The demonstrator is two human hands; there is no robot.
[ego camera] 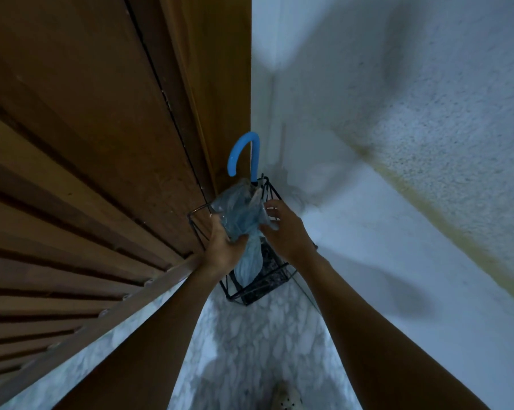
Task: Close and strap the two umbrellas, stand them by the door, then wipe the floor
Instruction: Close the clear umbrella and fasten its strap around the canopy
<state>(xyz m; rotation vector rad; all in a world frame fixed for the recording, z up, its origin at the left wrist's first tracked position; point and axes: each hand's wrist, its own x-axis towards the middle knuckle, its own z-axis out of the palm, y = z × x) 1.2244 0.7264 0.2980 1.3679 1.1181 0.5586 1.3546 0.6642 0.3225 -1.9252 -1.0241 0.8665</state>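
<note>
I'm looking down into the corner, where a black wire umbrella stand [264, 284] is sitting on the white marbled floor [250, 335]. The pale blue, see-through folded umbrella [244, 220] is standing inside that stand, its bright blue hooked handle [233, 161] rising above the stand's rim. The left hand [224, 244] is wrapping its fingers round the gathered canopy just above the stand's near edge, gripping it firmly. The right hand [282, 229] is reaching in from the stand's far side, fingertips lying on the loose fabric; I cannot tell whether it is pinching or only touching. The two hands are sitting close together, with the canopy between them. Left of the stand a brown slatted wooden door [87, 173] is running up; right of it is a white textured wall [398, 143]. Well short of the stand, a pale perforated shoe [285, 396] is showing.
</note>
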